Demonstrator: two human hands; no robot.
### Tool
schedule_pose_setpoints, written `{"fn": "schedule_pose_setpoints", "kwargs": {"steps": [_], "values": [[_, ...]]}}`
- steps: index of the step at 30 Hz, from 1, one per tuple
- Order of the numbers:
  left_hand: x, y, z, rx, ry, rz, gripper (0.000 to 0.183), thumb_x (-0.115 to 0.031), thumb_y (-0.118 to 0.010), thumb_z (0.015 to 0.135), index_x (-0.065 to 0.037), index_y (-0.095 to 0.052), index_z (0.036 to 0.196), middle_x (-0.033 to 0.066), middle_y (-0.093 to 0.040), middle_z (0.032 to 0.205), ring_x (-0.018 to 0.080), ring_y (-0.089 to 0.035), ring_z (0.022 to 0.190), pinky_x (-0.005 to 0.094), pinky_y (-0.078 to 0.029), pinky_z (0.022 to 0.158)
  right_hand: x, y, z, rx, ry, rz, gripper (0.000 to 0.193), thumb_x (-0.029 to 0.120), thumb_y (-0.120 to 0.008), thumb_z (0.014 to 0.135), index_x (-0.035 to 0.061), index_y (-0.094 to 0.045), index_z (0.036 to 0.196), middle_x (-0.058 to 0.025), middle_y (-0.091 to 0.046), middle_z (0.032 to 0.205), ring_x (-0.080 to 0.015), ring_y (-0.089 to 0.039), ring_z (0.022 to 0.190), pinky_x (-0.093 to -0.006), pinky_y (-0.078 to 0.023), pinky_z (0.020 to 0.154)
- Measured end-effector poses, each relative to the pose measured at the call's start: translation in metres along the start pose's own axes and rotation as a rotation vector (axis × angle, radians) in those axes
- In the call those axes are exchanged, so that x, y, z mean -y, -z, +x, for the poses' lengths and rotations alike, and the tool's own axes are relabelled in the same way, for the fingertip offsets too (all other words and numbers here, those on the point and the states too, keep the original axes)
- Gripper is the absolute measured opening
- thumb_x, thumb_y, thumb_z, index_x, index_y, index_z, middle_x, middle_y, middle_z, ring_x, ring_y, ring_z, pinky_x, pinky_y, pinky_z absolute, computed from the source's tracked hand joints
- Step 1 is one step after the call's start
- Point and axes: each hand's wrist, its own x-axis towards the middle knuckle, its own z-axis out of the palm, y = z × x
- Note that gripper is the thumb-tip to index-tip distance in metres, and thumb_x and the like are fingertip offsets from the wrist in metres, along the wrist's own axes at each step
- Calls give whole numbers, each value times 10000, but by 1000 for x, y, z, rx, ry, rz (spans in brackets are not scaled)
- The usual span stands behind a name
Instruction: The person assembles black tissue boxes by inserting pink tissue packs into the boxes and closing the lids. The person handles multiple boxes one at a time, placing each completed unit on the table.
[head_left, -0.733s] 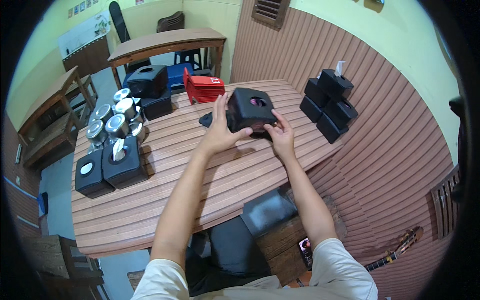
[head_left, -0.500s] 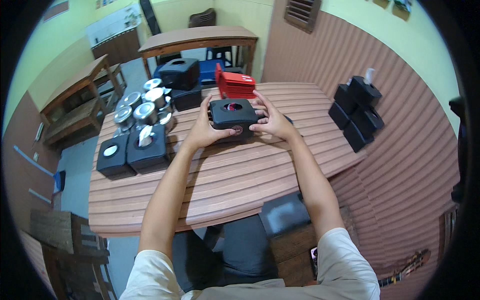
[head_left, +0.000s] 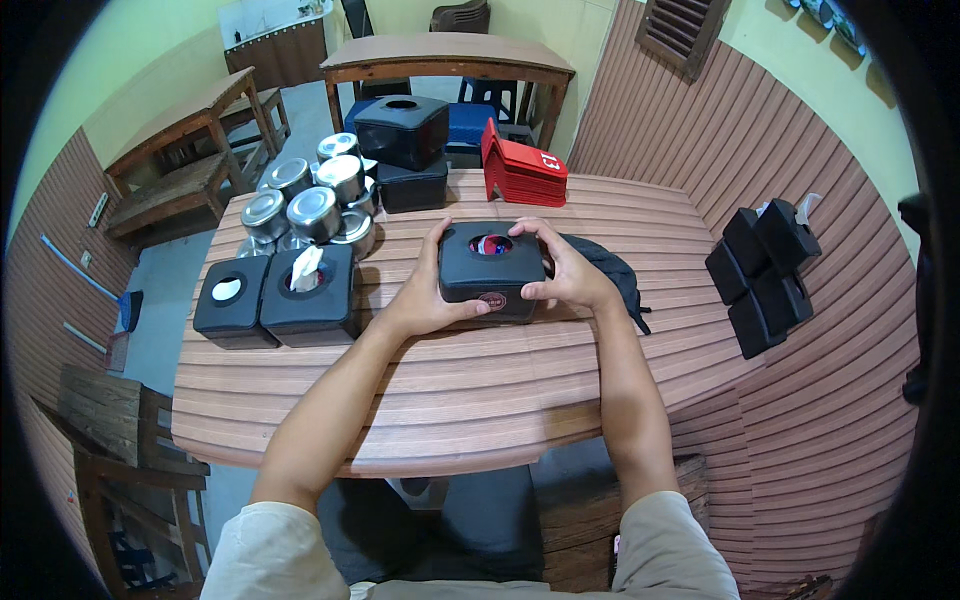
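Both hands hold a black tissue box [head_left: 478,268] from its two sides, over the middle of the wooden table. My left hand [head_left: 425,295] wraps its left side, thumb across the front by a round emblem. My right hand [head_left: 565,270] grips the right side, with fingers over the top edge and the thumb at the front corner. Something red and blue shows through the oval hole in the lid. Behind my right hand lies a dark quilted cloth item [head_left: 607,268], partly hidden. To the left stand two more black tissue boxes [head_left: 312,308], white tissue showing in their holes.
Several round silver tins [head_left: 314,213] are stacked at the left. Behind them are two stacked black boxes [head_left: 402,135], beside folded red number signs [head_left: 525,165]. More black boxes [head_left: 757,285] are piled by the corrugated wall at right. A wooden bench [head_left: 590,520] adjoins my legs.
The view has shifted, so most things sit elsewhere in the picture. The tissue box, still in both hands, appears lower over the tabletop. More of the dark cloth item shows.
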Motion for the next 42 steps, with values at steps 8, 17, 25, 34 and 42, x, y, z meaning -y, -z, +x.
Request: {"fn": "schedule_pose_setpoints", "kwargs": {"steps": [8, 17, 25, 34, 42], "values": [[2, -4, 4, -99, -42, 24, 1490, -318, -1051, 656, -95, -6, 1694, 314, -318, 1651, 410, -358, 1558, 466, -305, 1288, -6, -12, 7, -183, 145, -243, 811, 409, -924, 735, 113, -618, 1426, -251, -453, 1598, -416, -423, 1532, -487, -335, 1258], [1, -3, 5, -106, -71, -35, 1478, -263, -1048, 659, -37, 4, 1672, 302, -336, 1642, 391, -375, 1550, 453, -305, 1301, -29, -21, 16, -333, 241, -15, 867, 657, -715, 899, 2, -595, 1455, -218, -600, 1461, -342, -558, 1401, -430, -393, 1199], [0, -4, 3, -79, -32, -88, 1452, -240, -1059, 636, -78, -72, 1688, 258, -343, 1645, 347, -393, 1537, 454, -313, 1292, -39, -24, 13, -433, 172, 101, 926, 769, -514, 1005, -41, -583, 1449, -197, -650, 1395, -276, -604, 1313, -391, -410, 1174], [-6, -5, 0, -60, 9, -21, 1382, -211, -1050, 648, -60, -142, 1679, 226, -454, 1552, 317, -492, 1448, 436, -380, 1248, -34, -24, 15, -567, 213, 47, 903, 743, -523, 1028, -34, -539, 1487, -179, -596, 1462, -258, -552, 1377, -382, -392, 1191], [-10, -4, 1, -98, -76, 118, 1275, -274, -1044, 632, -37, -282, 1627, 223, -457, 1526, 349, -499, 1424, 449, -415, 1215, -32, -20, 15, -623, 267, -103, 909, 697, -703, 939, -4, -520, 1488, -210, -526, 1500, -343, -492, 1444, -451, -366, 1219]]}}
